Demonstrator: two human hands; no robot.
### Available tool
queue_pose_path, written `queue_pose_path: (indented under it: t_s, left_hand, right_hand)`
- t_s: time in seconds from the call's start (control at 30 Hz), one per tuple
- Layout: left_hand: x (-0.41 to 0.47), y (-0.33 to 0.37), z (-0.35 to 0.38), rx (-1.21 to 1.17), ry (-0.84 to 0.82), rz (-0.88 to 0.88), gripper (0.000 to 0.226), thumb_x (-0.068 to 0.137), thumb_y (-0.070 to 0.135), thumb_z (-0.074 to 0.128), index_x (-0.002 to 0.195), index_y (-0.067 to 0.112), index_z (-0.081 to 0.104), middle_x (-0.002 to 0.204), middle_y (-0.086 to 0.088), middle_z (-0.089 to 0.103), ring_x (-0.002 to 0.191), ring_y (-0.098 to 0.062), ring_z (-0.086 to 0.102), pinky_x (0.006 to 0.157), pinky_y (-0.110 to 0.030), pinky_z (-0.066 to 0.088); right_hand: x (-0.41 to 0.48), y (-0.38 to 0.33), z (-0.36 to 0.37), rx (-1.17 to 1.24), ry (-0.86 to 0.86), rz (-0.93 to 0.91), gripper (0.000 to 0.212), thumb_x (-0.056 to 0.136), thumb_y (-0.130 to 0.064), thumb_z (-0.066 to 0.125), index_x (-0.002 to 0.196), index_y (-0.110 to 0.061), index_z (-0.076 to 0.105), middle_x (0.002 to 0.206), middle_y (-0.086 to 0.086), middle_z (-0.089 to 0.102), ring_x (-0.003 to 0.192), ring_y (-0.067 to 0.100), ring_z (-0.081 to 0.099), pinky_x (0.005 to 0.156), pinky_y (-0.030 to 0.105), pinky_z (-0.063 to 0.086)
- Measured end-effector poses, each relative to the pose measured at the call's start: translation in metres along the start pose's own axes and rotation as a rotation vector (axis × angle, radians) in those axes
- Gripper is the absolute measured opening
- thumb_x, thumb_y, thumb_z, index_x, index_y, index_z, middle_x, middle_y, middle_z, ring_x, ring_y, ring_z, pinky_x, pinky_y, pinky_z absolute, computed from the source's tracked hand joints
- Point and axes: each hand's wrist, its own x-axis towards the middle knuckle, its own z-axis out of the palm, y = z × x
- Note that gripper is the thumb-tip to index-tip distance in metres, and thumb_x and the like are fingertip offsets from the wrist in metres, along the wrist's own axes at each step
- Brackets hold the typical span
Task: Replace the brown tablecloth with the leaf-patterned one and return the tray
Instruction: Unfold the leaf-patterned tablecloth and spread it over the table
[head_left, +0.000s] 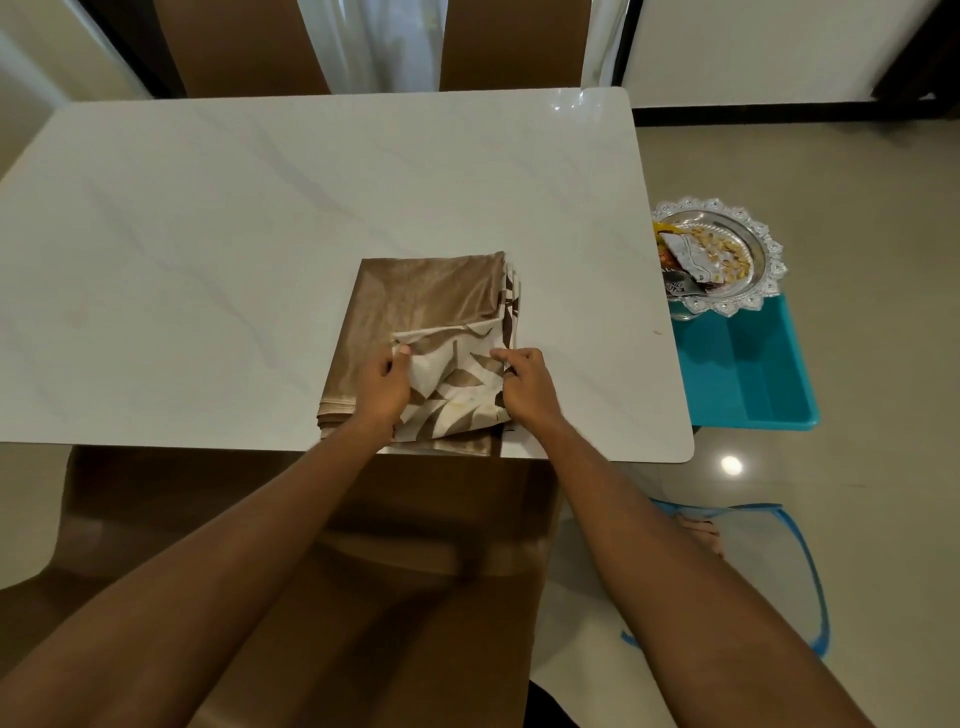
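Note:
A folded leaf-patterned tablecloth, shiny brown on its outer face, lies near the front edge of the bare white marble table. My left hand pinches a turned-back flap of it at the left. My right hand grips the same flap at its right edge. The white and brown leaf print shows between my hands. A silver tray with a lace-like rim holds snack packets and sits on a turquoise bin off the table's right side.
The turquoise plastic bin stands on the tiled floor by the table's right edge. A blue-rimmed mesh basket is on the floor near my feet. Brown chairs stand at the far side, and one brown chair is in front of me.

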Motion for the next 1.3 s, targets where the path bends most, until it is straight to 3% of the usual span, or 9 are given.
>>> queue_pose_path:
  t_s: [0.1,0.27,0.4,0.57,0.7,0.8,0.97,1.13,1.3]
  left_hand:
    - [0.012,0.010,-0.021,-0.386,0.179,-0.201,0.034,0.105,0.036,0.041,0.131,0.021,0.059,0.120,-0.003,0.063,0.104,-0.022,0.063,0.077,-0.037,0.059]
    - [0.036,0.024,-0.087,-0.771,0.174,-0.317,0.036,0.104,0.035,0.049,0.134,0.019,0.060,0.127,-0.010,0.067,0.115,-0.032,0.064,0.099,-0.053,0.052]
    - [0.048,0.024,-0.147,-0.806,0.150,-0.262,0.039,0.097,0.026,0.061,0.134,0.014,0.060,0.126,-0.011,0.068,0.115,-0.030,0.065,0.101,-0.048,0.052]
    - [0.067,-0.003,-0.226,-0.834,0.274,-0.289,0.034,0.096,0.027,0.063,0.129,0.022,0.059,0.121,-0.005,0.067,0.111,-0.027,0.066,0.087,-0.044,0.058]
    - [0.075,-0.060,-0.274,-0.685,0.318,-0.400,0.031,0.098,0.030,0.060,0.128,0.024,0.058,0.124,-0.004,0.063,0.106,-0.024,0.063,0.077,-0.039,0.058]
    - [0.076,-0.107,-0.299,-0.290,0.501,-0.453,0.030,0.102,0.032,0.053,0.124,0.012,0.058,0.123,-0.016,0.061,0.093,-0.026,0.058,0.064,-0.036,0.051]
    - [0.076,-0.133,-0.328,0.357,0.662,-0.135,0.042,0.089,0.011,0.066,0.128,0.014,0.052,0.134,-0.015,0.052,0.122,-0.036,0.050,0.095,-0.050,0.046]
    - [0.083,-0.124,-0.318,0.683,0.052,0.566,0.035,0.088,0.025,0.066,0.122,0.018,0.060,0.131,-0.005,0.055,0.125,-0.025,0.046,0.102,-0.049,0.044]
    - [0.086,-0.104,-0.268,0.930,-0.355,0.749,0.052,0.087,0.051,0.058,0.133,0.028,0.055,0.144,0.000,0.047,0.134,-0.022,0.039,0.103,-0.045,0.042]
  right_hand:
    - [-0.003,-0.017,0.004,-0.278,0.110,0.019,0.039,0.098,-0.016,0.047,0.133,-0.021,0.063,0.134,0.008,0.049,0.122,0.030,0.052,0.098,0.042,0.047]
    - [-0.027,-0.064,0.047,-0.647,0.315,-0.274,0.033,0.094,-0.030,0.054,0.124,-0.023,0.067,0.135,0.007,0.056,0.124,0.028,0.050,0.102,0.049,0.038]
    - [-0.034,-0.088,0.105,-0.679,0.023,-0.432,0.043,0.097,-0.035,0.051,0.137,-0.024,0.059,0.148,0.009,0.049,0.139,0.029,0.043,0.114,0.051,0.031]
    - [-0.027,-0.064,0.156,-0.681,-0.181,-0.254,0.061,0.104,-0.055,0.029,0.160,-0.032,0.021,0.171,0.008,0.000,0.157,0.030,-0.006,0.124,0.055,-0.005]
    - [-0.013,-0.076,0.191,-0.727,-0.178,-0.220,0.081,0.093,-0.078,0.017,0.162,-0.036,0.011,0.170,0.008,-0.011,0.155,0.032,-0.016,0.119,0.057,-0.014]
    - [-0.007,-0.093,0.220,-0.845,-0.241,-0.227,0.102,0.076,-0.094,0.014,0.161,-0.041,0.000,0.168,0.005,-0.022,0.153,0.034,-0.024,0.116,0.062,-0.019]
    - [0.003,-0.114,0.256,-0.925,-0.294,-0.275,0.109,0.073,-0.094,0.036,0.158,-0.046,-0.012,0.164,-0.002,-0.032,0.150,0.028,-0.030,0.109,0.061,-0.026]
    - [-0.009,-0.121,0.249,-0.801,-0.293,-0.389,0.081,0.085,-0.056,0.063,0.156,-0.039,0.029,0.171,0.001,0.010,0.157,0.025,0.006,0.124,0.055,0.005]
    - [-0.026,-0.119,0.210,-0.681,-0.075,-0.377,0.045,0.080,-0.023,0.072,0.125,-0.024,0.072,0.135,0.001,0.064,0.125,0.024,0.055,0.103,0.044,0.047]
